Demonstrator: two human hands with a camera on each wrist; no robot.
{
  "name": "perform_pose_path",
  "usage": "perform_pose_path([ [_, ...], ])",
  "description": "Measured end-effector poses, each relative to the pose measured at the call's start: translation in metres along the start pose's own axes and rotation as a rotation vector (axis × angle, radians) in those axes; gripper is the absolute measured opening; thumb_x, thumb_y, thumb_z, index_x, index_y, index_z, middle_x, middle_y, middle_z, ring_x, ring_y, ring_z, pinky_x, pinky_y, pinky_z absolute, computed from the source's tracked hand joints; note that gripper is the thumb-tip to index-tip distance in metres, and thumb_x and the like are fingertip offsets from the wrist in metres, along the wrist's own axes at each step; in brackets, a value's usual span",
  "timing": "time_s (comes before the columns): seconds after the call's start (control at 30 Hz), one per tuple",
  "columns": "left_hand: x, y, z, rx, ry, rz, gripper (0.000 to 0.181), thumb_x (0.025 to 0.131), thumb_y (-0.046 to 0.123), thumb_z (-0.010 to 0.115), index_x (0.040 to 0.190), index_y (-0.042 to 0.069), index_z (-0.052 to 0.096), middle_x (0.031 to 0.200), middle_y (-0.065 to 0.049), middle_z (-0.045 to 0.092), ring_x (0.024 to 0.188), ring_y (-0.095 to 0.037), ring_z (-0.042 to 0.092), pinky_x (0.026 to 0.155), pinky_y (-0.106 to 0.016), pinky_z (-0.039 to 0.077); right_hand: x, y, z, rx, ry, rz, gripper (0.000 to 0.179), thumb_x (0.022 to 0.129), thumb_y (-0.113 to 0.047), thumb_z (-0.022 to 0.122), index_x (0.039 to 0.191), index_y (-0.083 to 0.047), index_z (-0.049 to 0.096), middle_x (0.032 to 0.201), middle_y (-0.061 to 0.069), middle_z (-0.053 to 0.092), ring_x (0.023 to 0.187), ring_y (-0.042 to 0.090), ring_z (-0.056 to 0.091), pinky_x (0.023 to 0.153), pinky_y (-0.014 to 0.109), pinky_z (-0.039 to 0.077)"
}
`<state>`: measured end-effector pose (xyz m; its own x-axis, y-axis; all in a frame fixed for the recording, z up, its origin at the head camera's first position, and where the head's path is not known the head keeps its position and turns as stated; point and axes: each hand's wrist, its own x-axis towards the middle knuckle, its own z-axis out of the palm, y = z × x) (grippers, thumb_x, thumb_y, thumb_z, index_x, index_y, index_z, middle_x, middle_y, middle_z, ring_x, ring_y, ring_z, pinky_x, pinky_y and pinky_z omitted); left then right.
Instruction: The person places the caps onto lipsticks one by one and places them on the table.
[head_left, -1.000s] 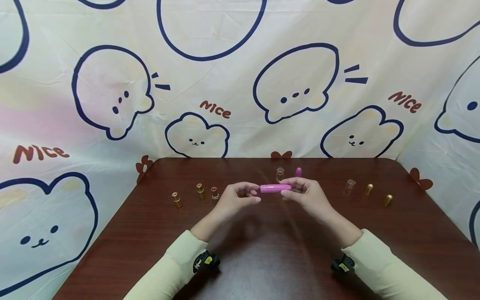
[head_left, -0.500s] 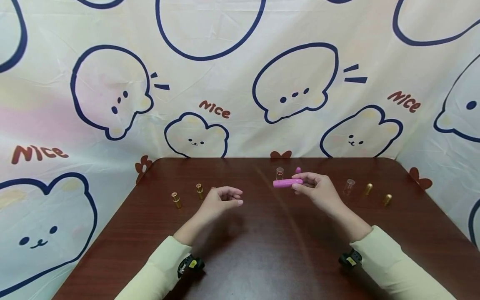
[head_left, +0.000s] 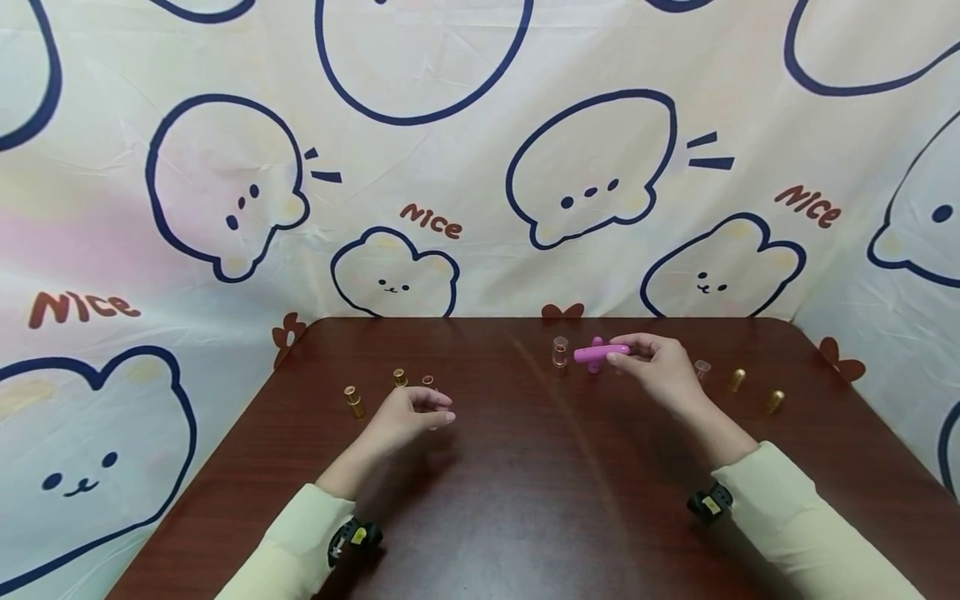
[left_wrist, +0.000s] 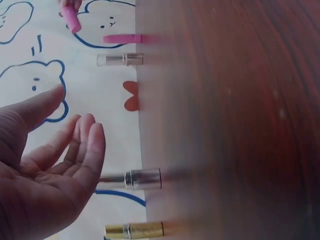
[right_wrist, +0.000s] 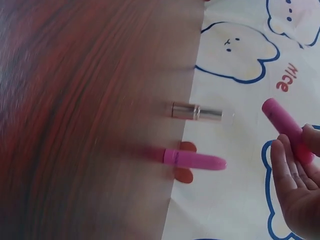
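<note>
My right hand (head_left: 660, 371) pinches a pink lipstick tube (head_left: 592, 354), held nearly level above the table. Just behind it stands a second pink lipstick tube (head_left: 595, 367), partly covered in the head view but whole in the right wrist view. Beside that one, on its left, is a lipstick with a clear cap (head_left: 559, 352). My left hand (head_left: 401, 419) hovers over the table with loosely bent fingers, holding nothing. Near it stand a gold lipstick (head_left: 354, 402), another gold lipstick (head_left: 400, 377) and a silver lipstick (left_wrist: 145, 179), the latter two partly hidden by the hand in the head view.
To the right of my right hand are a clear cap (head_left: 702, 367), partly hidden, and two gold caps (head_left: 738, 380). The brown wooden table (head_left: 510, 517) ends at a printed cloth backdrop (head_left: 480, 167).
My left hand has come off the pink lipstick tube and drawn left toward the gold and silver lipsticks. My right hand has carried the tube right, toward the standing pink one.
</note>
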<state>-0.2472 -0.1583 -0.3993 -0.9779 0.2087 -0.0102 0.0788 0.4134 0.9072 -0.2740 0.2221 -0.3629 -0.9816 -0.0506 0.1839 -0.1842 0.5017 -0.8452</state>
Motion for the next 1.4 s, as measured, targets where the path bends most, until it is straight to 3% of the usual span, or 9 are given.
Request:
perform_pose_path([
  [0.17,0.001,-0.005,-0.006,0.053,0.043,-0.051,0.025,0.085,0.012,0.076,0.106,-0.001,0.071,0.096,-0.006,0.068,0.081,-0.028,0.063,0.076,-0.043,0.053,0.005,0.008,0.0,-0.138,0.061,-0.057,0.038,0.09,-0.031,0.07,0.116,-0.004,0.067,0.107,0.015,0.068,0.091,0.029,0.06,0.072,0.033,0.051],
  [0.37,0.003,-0.007,-0.012,0.143,0.088,-0.049,0.024,0.084,0.013,0.076,0.104,-0.001,0.072,0.095,-0.006,0.068,0.077,-0.025,0.065,0.071,-0.041,0.054,0.012,0.017,0.001,-0.293,0.113,-0.148,0.032,0.091,-0.027,0.071,0.11,-0.001,0.068,0.096,0.015,0.07,0.082,0.027,0.061,0.067,0.036,0.05],
  [0.53,0.004,-0.007,-0.015,0.2,0.133,-0.082,0.025,0.085,0.016,0.076,0.104,0.0,0.071,0.093,-0.006,0.068,0.077,-0.02,0.063,0.068,-0.036,0.052,0.016,0.019,0.003,-0.361,0.118,-0.189,0.03,0.09,-0.024,0.071,0.107,0.001,0.068,0.094,0.016,0.069,0.08,0.027,0.062,0.068,0.038,0.049],
  [0.73,0.011,-0.006,-0.014,0.288,0.194,-0.117,0.036,0.084,0.02,0.077,0.11,-0.003,0.067,0.102,-0.012,0.068,0.092,-0.024,0.063,0.077,-0.039,0.051,0.022,0.021,0.006,-0.419,0.067,-0.147,0.029,0.09,-0.024,0.071,0.105,0.002,0.068,0.09,0.014,0.068,0.078,0.027,0.057,0.068,0.037,0.049],
  [0.93,0.019,-0.007,-0.01,0.344,0.177,-0.118,0.044,0.085,0.019,0.076,0.118,-0.007,0.062,0.109,-0.017,0.067,0.1,-0.029,0.063,0.081,-0.042,0.051,0.03,0.021,0.01,-0.458,-0.03,-0.076,0.026,0.091,-0.026,0.071,0.098,-0.001,0.07,0.082,0.01,0.066,0.072,0.025,0.055,0.059,0.032,0.047],
  [1.1,0.024,-0.008,-0.008,0.372,0.183,-0.111,0.043,0.085,0.019,0.076,0.117,-0.007,0.062,0.108,-0.017,0.067,0.1,-0.029,0.063,0.082,-0.043,0.051,0.035,0.02,0.013,-0.488,-0.086,-0.046,0.021,0.091,-0.024,0.07,0.09,-0.002,0.07,0.075,0.007,0.062,0.067,0.023,0.053,0.056,0.031,0.044],
  [1.4,0.034,-0.014,-0.005,0.404,0.186,-0.114,0.03,0.085,0.017,0.077,0.106,-0.003,0.068,0.103,-0.015,0.068,0.098,-0.029,0.061,0.084,-0.044,0.048,0.043,0.026,0.018,-0.529,-0.13,-0.006,0.022,0.09,-0.021,0.071,0.092,0.0,0.071,0.068,0.006,0.06,0.064,0.022,0.053,0.054,0.03,0.044],
])
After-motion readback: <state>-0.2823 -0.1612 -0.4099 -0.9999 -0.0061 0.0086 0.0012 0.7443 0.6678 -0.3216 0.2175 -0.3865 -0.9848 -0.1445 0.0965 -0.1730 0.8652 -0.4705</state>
